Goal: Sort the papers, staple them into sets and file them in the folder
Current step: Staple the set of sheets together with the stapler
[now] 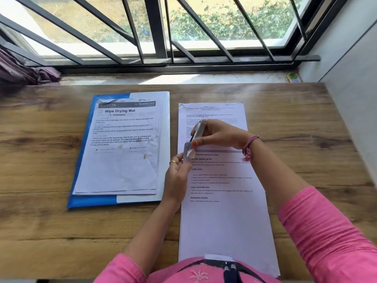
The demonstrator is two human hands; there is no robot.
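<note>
The right hand [219,135] has its grip curled round a slim metallic stapler [197,131], thumb near its lower end, holding it tilted above the upper part of the loose papers [222,201]. The left hand [177,174] comes up from below and pinches a small pale, translucent piece [188,153] at the stapler's lower tip; it is too blurred to say whether this is part of the stapler or a separate item such as a strip of staples. A ring shows on a finger of the left hand, and a pink thread bracelet [250,148] is tied at the right wrist. Both arms wear pink sleeves.

The loose papers lie flat on the wooden tabletop [40,160], right of centre, running from near the person's body toward the window; the sheet on top carries printed headings, and another printed sheet shows beyond its far edge. To the left, just beside them but apart, lies the blue folder [91,201] with a set of papers [120,144] resting on it, headed "Wipe Drying Mat". Beyond the tabletop is a window with dark bars [155,27], and purple cloth [20,72] lies at the far left of the sill.
</note>
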